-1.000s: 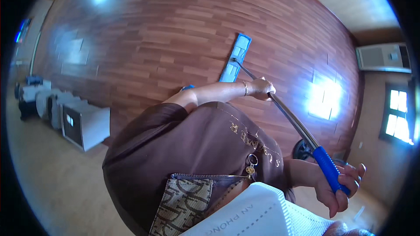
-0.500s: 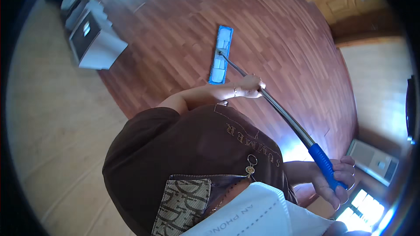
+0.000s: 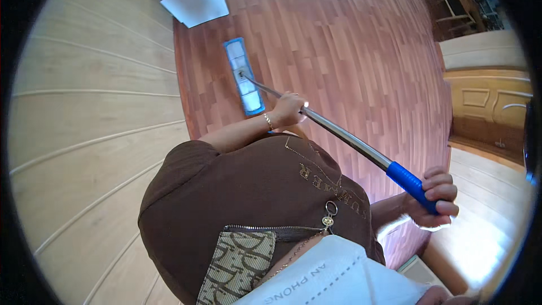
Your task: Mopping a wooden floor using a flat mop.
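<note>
A flat mop with a long metal pole (image 3: 350, 139) slants across the view from upper left to lower right. Its blue-edged rectangular mop head (image 3: 244, 76) lies flat on the wood floor, close to the left wall. My left hand (image 3: 289, 109), with a bracelet at the wrist, is wrapped round the pole partway down. At the pole's upper end is a blue ribbed grip (image 3: 411, 186), and my right hand (image 3: 436, 196) curls its fingers round the end of it.
A white box-shaped unit with a dark top (image 3: 197, 4) stands against the pale left wall (image 3: 113, 113). To the right is a wooden door (image 3: 485, 104) in a pale wall. Dark wooden furniture (image 3: 457, 0) stands at the far right. Reddish wood floor (image 3: 339, 51) stretches ahead.
My body has turned, so the room has shifted in view. The mop head now lies nearer the left wall, turned the other way. Both hands keep their hold on the mop.
</note>
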Demonstrator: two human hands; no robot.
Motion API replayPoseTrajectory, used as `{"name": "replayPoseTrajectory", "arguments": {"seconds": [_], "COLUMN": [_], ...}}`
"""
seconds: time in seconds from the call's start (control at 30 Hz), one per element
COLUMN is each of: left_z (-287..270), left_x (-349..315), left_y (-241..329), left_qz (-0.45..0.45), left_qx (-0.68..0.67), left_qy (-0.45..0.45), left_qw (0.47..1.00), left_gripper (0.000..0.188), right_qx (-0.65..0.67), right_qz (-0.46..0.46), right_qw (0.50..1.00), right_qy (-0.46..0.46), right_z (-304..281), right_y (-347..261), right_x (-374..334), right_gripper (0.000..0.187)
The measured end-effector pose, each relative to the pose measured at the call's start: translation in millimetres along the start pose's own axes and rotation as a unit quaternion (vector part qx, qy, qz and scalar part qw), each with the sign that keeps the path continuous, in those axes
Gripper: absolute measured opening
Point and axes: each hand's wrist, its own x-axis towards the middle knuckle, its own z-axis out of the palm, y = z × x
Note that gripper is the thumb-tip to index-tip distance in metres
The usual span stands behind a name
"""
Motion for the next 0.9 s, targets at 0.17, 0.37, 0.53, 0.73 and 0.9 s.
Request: {"name": "replayPoseTrajectory", "arguments": {"seconds": [0.17, 0.37, 0.53, 0.73, 0.9], "left_z": [0, -32, -51, -48, -19], "left_x": [-55, -85, -73, -39, -6], "left_y": [-33, -52, -79, -128, -151], "left_qz": [-0.029, -0.108, -0.116, -0.127, -0.073], "left_qx": [0.017, 0.079, 0.093, 0.04, -0.02], "left_qy": [0.06, 0.055, 0.08, 0.111, 0.082], "left_qw": [0.998, 0.989, 0.986, 0.985, 0.994], "left_gripper": [0.027, 0.028, 0.027, 0.028, 0.032], "right_qx": [0.131, 0.348, 0.341, 0.266, 0.22], "right_qz": [0.147, 0.309, 0.301, 0.303, 0.275], "right_qw": [0.98, 0.873, 0.872, 0.882, 0.899], "right_qy": [0.014, -0.148, -0.181, -0.244, -0.26], "right_z": [31, 41, 64, 93, 84], "right_y": [32, 43, 54, 44, 32], "right_x": [-4, -8, -6, -17, -12], "right_gripper": [0.056, 0.024, 0.026, 0.019, 0.017]}}
